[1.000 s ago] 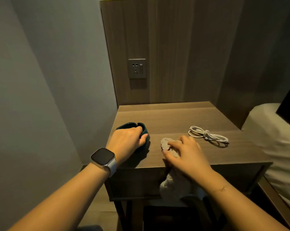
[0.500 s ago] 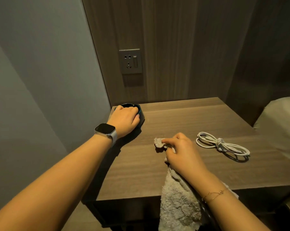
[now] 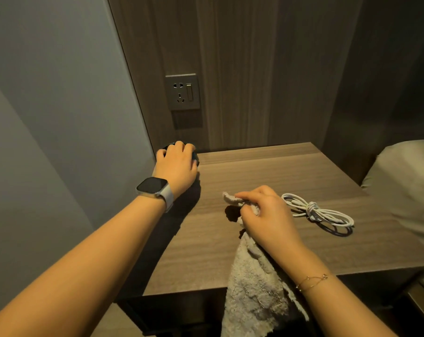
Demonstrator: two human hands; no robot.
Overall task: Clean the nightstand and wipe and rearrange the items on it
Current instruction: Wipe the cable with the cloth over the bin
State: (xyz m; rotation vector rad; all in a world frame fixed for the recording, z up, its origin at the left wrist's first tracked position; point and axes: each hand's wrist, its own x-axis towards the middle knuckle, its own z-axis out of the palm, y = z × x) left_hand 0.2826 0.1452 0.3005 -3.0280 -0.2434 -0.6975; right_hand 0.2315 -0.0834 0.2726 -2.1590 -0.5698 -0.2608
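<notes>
The wooden nightstand (image 3: 267, 181) fills the middle of the view. My left hand (image 3: 177, 164) covers a dark teal round object (image 3: 194, 156) at the back left corner, fingers curled over it; most of the object is hidden. My right hand (image 3: 267, 215) grips a fluffy beige cloth (image 3: 252, 288) near the middle of the top, and the cloth's long end hangs over the front edge. A coiled white cable (image 3: 320, 212) lies just right of my right hand.
A grey wall (image 3: 60, 117) runs close along the nightstand's left side. A wall socket (image 3: 182, 92) sits on the wood panel behind it. A pale pillow or bedding (image 3: 405, 176) lies to the right.
My left hand has slid the teal object from the front left to the back left corner. My right hand with the cloth stays near the middle; the camera has moved closer.
</notes>
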